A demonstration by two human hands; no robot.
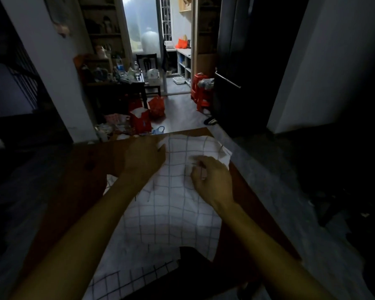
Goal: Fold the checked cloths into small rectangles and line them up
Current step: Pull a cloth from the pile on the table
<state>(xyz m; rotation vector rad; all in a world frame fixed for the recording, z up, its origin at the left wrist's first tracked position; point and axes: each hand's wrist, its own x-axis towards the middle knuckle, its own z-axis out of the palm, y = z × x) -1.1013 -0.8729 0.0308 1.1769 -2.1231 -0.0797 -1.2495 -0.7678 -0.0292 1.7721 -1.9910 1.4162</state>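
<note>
Over on your left it's mostly dark, just a white wall (46, 68) and a bare stretch of the brown wooden table (78, 169) you're working at. Your left hand (144, 158) is reaching forward over the table's far side, palm down, resting right at the left edge of the checked cloth (173, 204), with the fingers curled in around what looks like a bit of the fabric's edge, though it's dim and blurry there so I can't say for sure it's actually gripping. The cloth itself is white with a thin dark grid, spread out rumpled down the middle of the table from the far edge toward you, and a second checked piece (126, 280) shows at the bottom near your body, partly under your left forearm. Your right hand (212, 180) sits on the cloth's upper right part, fingers bunched in tight and pinching up a small fold of fabric. Past the table's far edge there's a cluttered floor with red bags (148, 114), and further right a red plastic stool (200, 90) beside a dark cabinet (243, 79).
</note>
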